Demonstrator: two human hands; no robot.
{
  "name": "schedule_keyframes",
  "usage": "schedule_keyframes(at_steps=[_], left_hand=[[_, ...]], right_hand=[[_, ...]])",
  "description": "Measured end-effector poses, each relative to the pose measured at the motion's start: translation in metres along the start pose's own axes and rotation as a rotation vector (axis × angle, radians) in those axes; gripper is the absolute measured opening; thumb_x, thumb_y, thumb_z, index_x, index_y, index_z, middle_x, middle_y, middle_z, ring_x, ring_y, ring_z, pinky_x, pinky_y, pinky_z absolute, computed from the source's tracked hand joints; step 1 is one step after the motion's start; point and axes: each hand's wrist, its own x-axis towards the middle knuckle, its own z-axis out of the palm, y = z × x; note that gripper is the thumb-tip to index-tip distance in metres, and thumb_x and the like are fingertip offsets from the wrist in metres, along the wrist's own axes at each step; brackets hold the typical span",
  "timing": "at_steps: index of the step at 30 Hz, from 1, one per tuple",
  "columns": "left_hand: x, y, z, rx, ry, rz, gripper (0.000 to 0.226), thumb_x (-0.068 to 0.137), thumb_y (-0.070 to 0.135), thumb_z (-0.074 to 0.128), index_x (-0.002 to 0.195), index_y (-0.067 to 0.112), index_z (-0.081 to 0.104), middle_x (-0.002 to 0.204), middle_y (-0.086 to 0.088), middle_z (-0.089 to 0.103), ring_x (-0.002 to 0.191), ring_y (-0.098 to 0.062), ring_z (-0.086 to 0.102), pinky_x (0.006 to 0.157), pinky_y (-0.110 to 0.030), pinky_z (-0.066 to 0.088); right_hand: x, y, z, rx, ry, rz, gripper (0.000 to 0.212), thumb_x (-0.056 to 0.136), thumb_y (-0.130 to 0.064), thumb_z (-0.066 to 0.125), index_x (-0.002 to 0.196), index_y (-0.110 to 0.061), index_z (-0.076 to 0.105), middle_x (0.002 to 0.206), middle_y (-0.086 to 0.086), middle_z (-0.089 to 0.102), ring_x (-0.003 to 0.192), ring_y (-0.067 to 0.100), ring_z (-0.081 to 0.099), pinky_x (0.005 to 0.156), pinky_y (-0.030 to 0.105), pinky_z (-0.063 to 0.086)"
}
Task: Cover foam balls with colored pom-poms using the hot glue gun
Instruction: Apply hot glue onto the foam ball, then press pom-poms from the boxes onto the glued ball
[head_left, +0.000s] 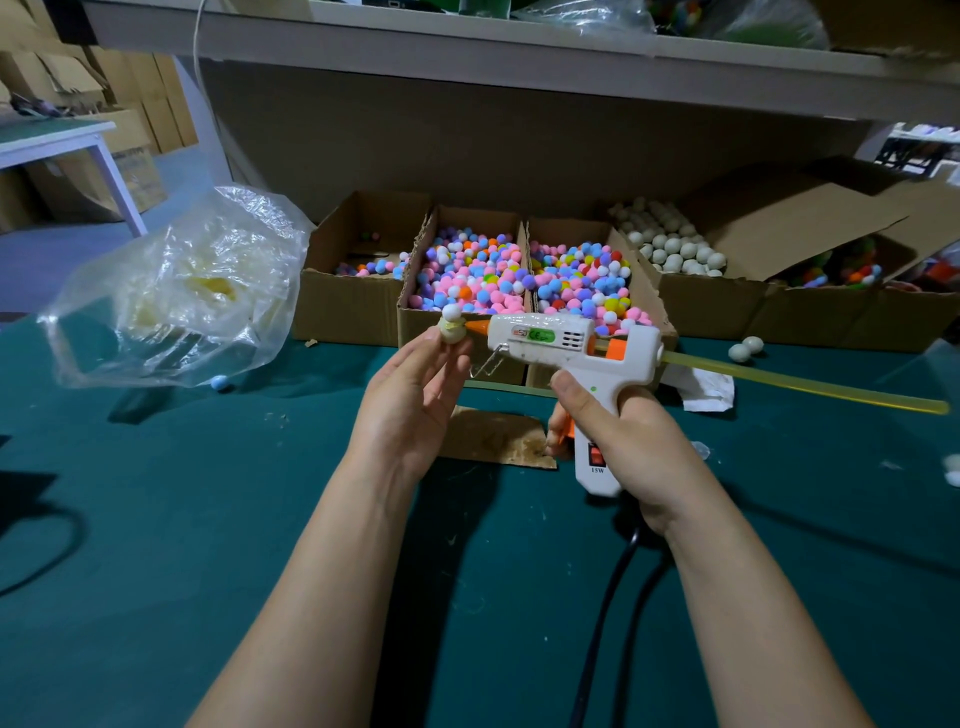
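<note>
1. The left hand (410, 395) is raised above a green table (208, 519), palm turned towards the other hand. Its fingertips pinch a pale foam ball (453, 335).
2. One white pom-pom (451, 312) sits on top of the ball; the rest of the ball looks bare.
3. The right hand (613, 431) is wrapped round the handle of a white hot glue gun (561, 348), with a finger by the orange trigger. Whether it is squeezing cannot be told.
4. The gun's orange nozzle (478, 326) points at the ball, its tip touching or just beside it, below the pom-pom.
5. Beyond both hands stand open boxes of colored pom-poms (467, 275). Beyond the right hand is a box of bare foam balls (670, 244).
6. The work seems barely begun: glue is going on for a second pom-pom. Next would likely come a small dab, then a pom-pom from the boxes pressed beside the white one before the glue cools, fingertips kept off the hot spot.
</note>
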Motion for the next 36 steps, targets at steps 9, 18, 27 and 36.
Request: schedule_keyframes(at_steps=[9, 18, 27, 36], left_hand=[[-0.001, 0.001, 0.001, -0.017, -0.009, -0.028, 0.021, 0.088, 0.007, 0.066, 0.108, 0.003, 0.068, 0.095, -0.013, 0.075, 0.082, -0.015, 0.073, 0.061, -0.018, 0.057], [-0.005, 0.003, 0.005, -0.039, -0.045, -0.039, 0.019, 0.090, 0.008, 0.064, 0.107, 0.002, 0.068, 0.093, -0.012, 0.075, 0.084, -0.017, 0.073, 0.063, -0.019, 0.057], [-0.008, 0.007, 0.009, -0.085, -0.113, 0.048, 0.032, 0.073, 0.012, 0.071, 0.104, 0.005, 0.068, 0.095, -0.009, 0.075, 0.087, -0.014, 0.073, 0.066, -0.018, 0.056], [-0.011, 0.007, 0.020, -0.037, -0.053, 0.006, 0.015, 0.089, 0.013, 0.067, 0.103, 0.007, 0.069, 0.092, -0.009, 0.075, 0.082, -0.015, 0.073, 0.061, -0.022, 0.057]], right_hand=[[0.001, 0.000, -0.001, 0.037, -0.004, -0.015, 0.043, 0.080, -0.056, 0.061, 0.069, -0.014, 0.065, 0.066, -0.001, 0.072, 0.061, 0.006, 0.068, 0.060, 0.018, 0.050], [0.011, 0.007, -0.011, 0.146, 0.078, 0.103, 0.041, 0.085, -0.052, 0.061, 0.095, -0.012, 0.066, 0.073, 0.003, 0.074, 0.059, 0.011, 0.069, 0.054, 0.026, 0.052], [0.007, 0.014, -0.012, -0.243, -0.127, 0.329, 0.049, 0.084, -0.054, 0.063, 0.075, -0.006, 0.060, 0.057, 0.008, 0.067, 0.057, 0.020, 0.068, 0.047, 0.024, 0.048], [0.012, 0.008, -0.017, -0.832, 0.186, 0.152, 0.048, 0.084, -0.062, 0.058, 0.067, -0.019, 0.048, 0.070, -0.001, 0.055, 0.070, 0.021, 0.054, 0.054, 0.030, 0.035]])
